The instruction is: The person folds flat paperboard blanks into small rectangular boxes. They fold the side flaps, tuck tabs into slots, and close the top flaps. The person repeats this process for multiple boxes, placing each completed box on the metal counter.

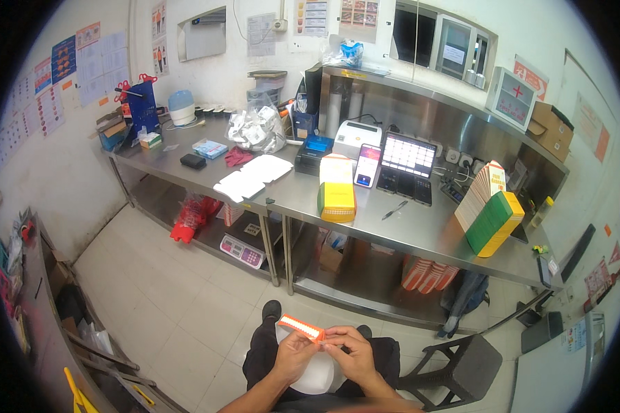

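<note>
Above my lap, I hold a narrow orange-and-white piece, apparently folded card [300, 327], between both hands. My left hand [295, 358] grips its near side, with the thumb and fingers closed on it. The fingers of my right hand [351, 351] pinch its right end. Below the hands, a white object [317, 375] lies between my legs; its kind is not clear. Part of the card's right end is hidden behind my fingertips.
Ahead stands a steel table [420, 220] with a yellow-and-white carton [337, 199], a phone [368, 165], a laptop [408, 153], a pen [395, 210] and a green-and-yellow box [494, 224] beside stacked cartons. White sheets [255, 175] lie left. A dark stool [455, 372] stands at my right.
</note>
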Demonstrator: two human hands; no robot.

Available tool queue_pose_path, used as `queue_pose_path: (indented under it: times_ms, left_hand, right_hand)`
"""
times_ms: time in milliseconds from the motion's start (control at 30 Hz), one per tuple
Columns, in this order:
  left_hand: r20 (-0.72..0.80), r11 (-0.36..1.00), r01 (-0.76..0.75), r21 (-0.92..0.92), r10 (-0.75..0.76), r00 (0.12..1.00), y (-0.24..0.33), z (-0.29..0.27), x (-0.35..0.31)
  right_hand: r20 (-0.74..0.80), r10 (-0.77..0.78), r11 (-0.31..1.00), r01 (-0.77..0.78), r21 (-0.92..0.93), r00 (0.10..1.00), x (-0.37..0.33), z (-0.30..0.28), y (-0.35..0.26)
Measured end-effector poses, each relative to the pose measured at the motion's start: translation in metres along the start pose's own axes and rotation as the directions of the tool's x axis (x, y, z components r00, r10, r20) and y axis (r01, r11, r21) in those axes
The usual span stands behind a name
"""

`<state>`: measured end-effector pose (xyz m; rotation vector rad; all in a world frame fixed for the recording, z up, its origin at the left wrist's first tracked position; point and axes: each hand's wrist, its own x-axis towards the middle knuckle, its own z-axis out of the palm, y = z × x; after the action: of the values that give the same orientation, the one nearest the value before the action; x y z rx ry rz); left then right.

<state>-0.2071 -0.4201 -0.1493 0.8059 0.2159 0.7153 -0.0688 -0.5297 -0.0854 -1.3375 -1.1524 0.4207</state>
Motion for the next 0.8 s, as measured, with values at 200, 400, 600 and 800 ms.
queue_pose_path:
  times_ms: [200,400,600,800]
  left_hand:
    - [0.014,0.999,0.003,-0.032,-0.003,1.0,0.004,-0.005,-0.001]
    - [-0.052,0.999,0.045,-0.019,-0.046,0.998,0.001,-0.006,-0.003]
    - [-0.036,0.999,0.025,-0.026,-0.026,0.999,-0.006,-0.008,-0.005]
    - [-0.098,0.996,0.093,-0.012,-0.094,0.991,-0.012,-0.01,-0.005]
  right_hand:
    - [-0.025,0.017,0.999,-0.018,-0.037,1.0,-0.003,0.001,0.002]
    - [-0.022,0.015,0.999,-0.016,-0.052,1.0,-0.007,0.003,0.002]
    - [-0.017,-0.034,0.997,0.033,-0.066,0.999,-0.007,0.003,0.001]
    - [-0.015,-0.037,0.991,0.035,-0.128,0.999,-0.008,0.004,0.008]
